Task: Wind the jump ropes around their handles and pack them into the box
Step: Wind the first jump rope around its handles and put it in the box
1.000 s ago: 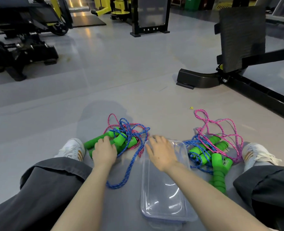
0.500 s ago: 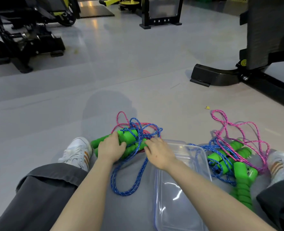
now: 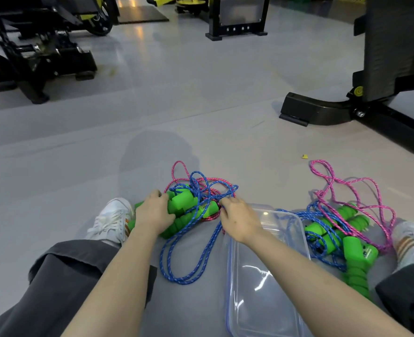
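A tangle of blue rope [image 3: 189, 251] and pink rope [image 3: 179, 170] with green foam handles [image 3: 184, 207] lies on the floor between my legs. My left hand [image 3: 152, 214] grips the green handles from the left. My right hand [image 3: 237, 218] pinches the ropes at the handles' right end. A clear plastic box [image 3: 296, 224] lies open under my right forearm. Right of the box sits a second pile of green handles [image 3: 354, 244] tangled in blue and pink rope [image 3: 342, 186].
My legs in dark trousers and white sneakers [image 3: 111, 221] flank the piles. A black gym machine base [image 3: 308, 109] stands at the right, more black equipment [image 3: 38, 59] at the far left. Grey floor stretches ahead.
My right hand left the box and moved left onto the ropes at the handle ends. My left hand closed further round the green handles. The camera shifted left.
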The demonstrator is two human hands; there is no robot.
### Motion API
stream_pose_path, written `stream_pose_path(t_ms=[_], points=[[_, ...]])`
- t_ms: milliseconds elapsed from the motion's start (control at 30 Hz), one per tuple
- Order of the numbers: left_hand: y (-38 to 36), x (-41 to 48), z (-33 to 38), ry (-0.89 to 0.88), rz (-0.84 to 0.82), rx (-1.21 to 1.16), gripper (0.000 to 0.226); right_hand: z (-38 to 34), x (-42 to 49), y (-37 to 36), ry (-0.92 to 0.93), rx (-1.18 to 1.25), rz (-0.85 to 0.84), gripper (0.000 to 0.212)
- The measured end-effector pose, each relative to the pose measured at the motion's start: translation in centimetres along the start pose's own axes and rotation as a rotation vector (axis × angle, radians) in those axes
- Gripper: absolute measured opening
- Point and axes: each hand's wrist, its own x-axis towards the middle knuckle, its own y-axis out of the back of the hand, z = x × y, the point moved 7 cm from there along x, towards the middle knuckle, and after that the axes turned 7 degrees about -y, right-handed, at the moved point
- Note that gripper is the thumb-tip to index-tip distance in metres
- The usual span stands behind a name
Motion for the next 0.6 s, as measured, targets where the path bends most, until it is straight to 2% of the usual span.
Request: stream_pose_path(t_ms=[133,333,500,600], points=[[-2.2,0.6,-0.7,0.008,-0.121,-0.054,0.055,-0.7,0.3,-0.1,0.033,-0.024,0.01,0.027],[-2.6,1.3,-1.3,0.027,-0.096,0.0,0.058,-1.5,0.7,-0.6,0.073,-0.05,-0.019,0.033],[-3.0,1.8,-1.5,0.017,-0.199,0.053,0.034,-1.1,0.4,-0.2,0.06,-0.055,-0.016,0.033],[-1.6,1.6,-1.1,-0.033,-0.166,0.098,0.035,-1.0,0.4,0.9,0.04,-0.046,0.01,0.032]])
